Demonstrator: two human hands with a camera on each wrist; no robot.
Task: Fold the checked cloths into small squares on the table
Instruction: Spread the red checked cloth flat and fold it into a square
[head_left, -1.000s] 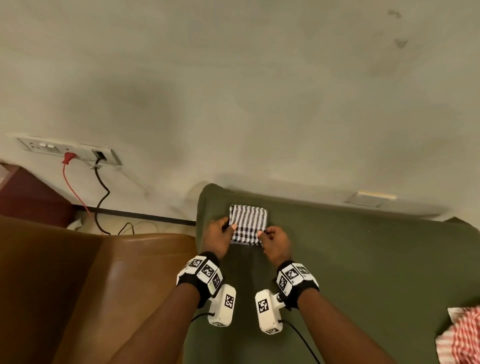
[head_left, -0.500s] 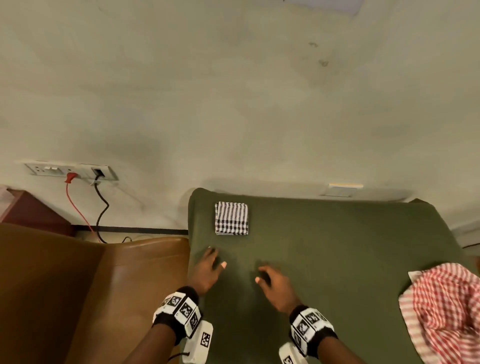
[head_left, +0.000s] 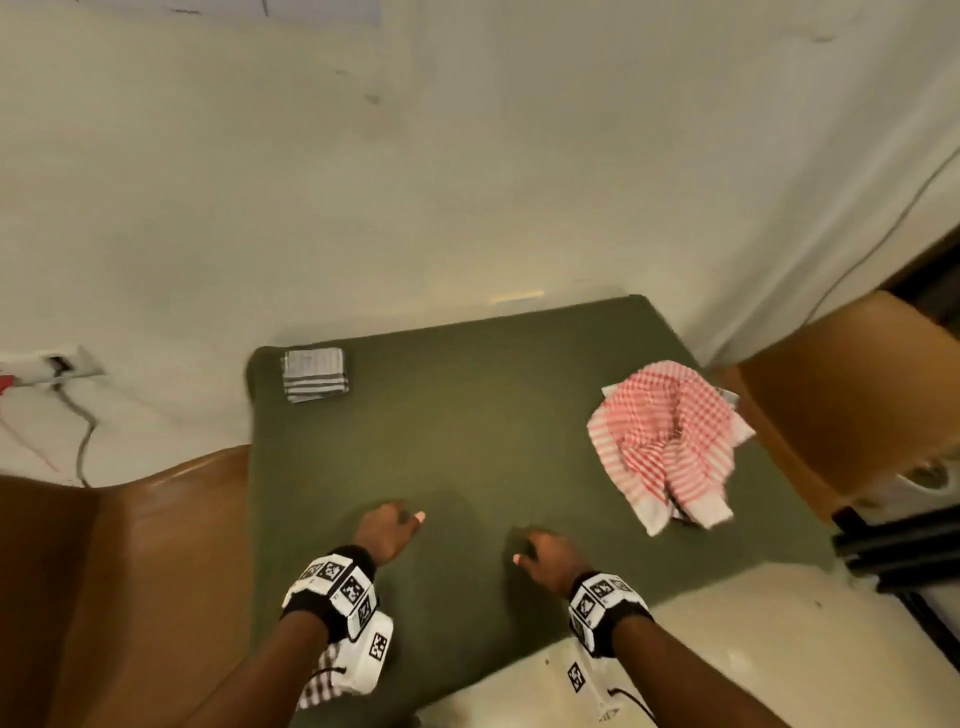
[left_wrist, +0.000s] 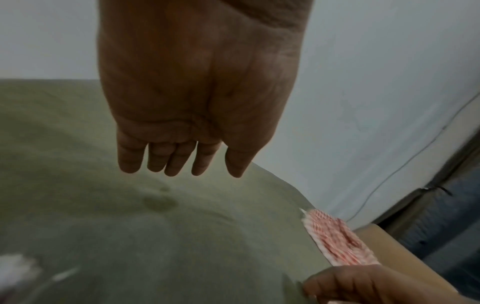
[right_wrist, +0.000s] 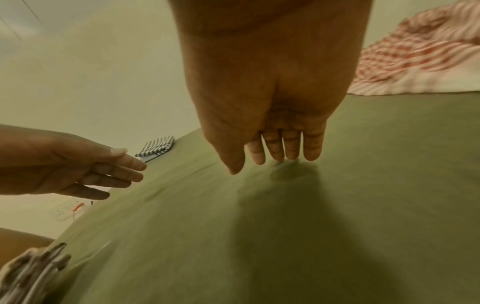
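Note:
A black-and-white checked cloth (head_left: 314, 374) (right_wrist: 155, 148) lies folded into a small square at the far left corner of the green table (head_left: 467, 431). A red-and-white checked cloth (head_left: 670, 447) (left_wrist: 337, 240) (right_wrist: 420, 53) lies crumpled near the right edge. My left hand (head_left: 389, 530) (left_wrist: 179, 162) (right_wrist: 78, 172) hovers over the near part of the table, fingers straight and holding nothing. My right hand (head_left: 540, 551) (right_wrist: 275, 152) (left_wrist: 363, 286) is beside it, relaxed and holding nothing, fingertips just above the table.
A brown leather chair (head_left: 130, 571) stands left of the table, and a tan seat (head_left: 857, 395) stands at the right. A wall socket with cables (head_left: 57, 369) is at the left on the pale wall. Another black-and-white checked cloth (head_left: 319, 683) shows under my left wrist.
Both hands let go of the folded black-and-white cloth and drew back toward me. The view swung right, bringing the red-and-white cloth fully into sight.

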